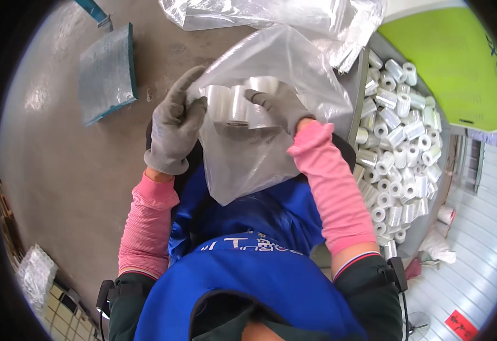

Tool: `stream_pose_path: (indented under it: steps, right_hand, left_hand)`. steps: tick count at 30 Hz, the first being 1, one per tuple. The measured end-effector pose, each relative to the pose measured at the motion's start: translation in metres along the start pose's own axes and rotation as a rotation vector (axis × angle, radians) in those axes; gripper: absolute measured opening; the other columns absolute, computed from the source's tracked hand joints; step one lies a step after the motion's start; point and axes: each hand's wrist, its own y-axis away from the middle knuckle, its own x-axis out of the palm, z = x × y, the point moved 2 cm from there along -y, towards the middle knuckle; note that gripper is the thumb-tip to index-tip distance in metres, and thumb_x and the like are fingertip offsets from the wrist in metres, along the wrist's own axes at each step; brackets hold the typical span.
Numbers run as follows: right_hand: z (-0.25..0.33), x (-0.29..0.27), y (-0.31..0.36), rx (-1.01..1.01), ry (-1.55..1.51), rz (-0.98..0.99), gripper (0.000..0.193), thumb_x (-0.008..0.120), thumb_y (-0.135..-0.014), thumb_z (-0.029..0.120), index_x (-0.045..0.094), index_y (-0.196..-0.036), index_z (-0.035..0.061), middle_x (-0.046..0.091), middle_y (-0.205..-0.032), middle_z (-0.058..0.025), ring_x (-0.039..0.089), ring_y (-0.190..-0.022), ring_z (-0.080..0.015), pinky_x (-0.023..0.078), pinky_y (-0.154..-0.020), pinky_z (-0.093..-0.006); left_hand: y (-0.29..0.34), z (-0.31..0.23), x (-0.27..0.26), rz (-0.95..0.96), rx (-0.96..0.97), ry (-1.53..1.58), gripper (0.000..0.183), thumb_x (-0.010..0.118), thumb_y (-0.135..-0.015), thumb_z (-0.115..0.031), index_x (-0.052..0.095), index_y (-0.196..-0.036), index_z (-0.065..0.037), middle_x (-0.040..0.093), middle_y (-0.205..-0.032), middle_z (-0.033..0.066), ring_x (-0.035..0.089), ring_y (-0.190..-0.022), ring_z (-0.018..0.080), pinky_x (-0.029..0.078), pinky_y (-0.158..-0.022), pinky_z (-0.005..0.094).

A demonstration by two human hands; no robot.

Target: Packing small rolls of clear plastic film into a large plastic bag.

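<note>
Lining the rolls (218, 102) up snugly while smoothing the clear bag (242, 162) around them would probably be serving this step best. The gloved left hand (177, 116) is standing partly open at the bag's left edge, thumb and forefinger apart; the right hand (285, 108) is resting curled over the rolls, which are lying between both hands (how firmly it is gripping, I cannot tell).
</note>
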Motion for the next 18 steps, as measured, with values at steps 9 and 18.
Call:
stream_pose_path:
  steps: [9, 18]
  right_hand:
    - [-0.090, 0.036, -0.081, 0.285, 0.304, -0.339, 0.109, 0.071, -0.065, 0.057, 0.019, -0.138, -0.0068, 0.035, -0.136, -0.0293, 0.041, -0.125, -0.0393, 0.034, -0.104, -0.0368]
    - [-0.011, -0.006, 0.018, -0.172, 0.058, -0.281, 0.054, 0.064, -0.074, 0.038, 0.056, -0.113, 0.0016, 0.055, -0.113, -0.0213, 0.050, -0.111, -0.0382, 0.040, -0.095, -0.0413]
  left_hand:
    - [-0.012, -0.003, -0.009, 0.017, 0.014, -0.062, 0.044, 0.050, -0.085, 0.006, 0.049, -0.128, 0.000, 0.057, -0.117, 0.0061, 0.051, -0.105, 0.0105, 0.037, -0.091, 0.0223]
    - [-0.008, 0.005, 0.004, -0.022, -0.011, -0.136, 0.053, 0.048, -0.082, 0.004, 0.043, -0.134, -0.001, 0.048, -0.073, -0.0045, 0.036, -0.061, 0.0023, 0.029, -0.056, 0.0170]
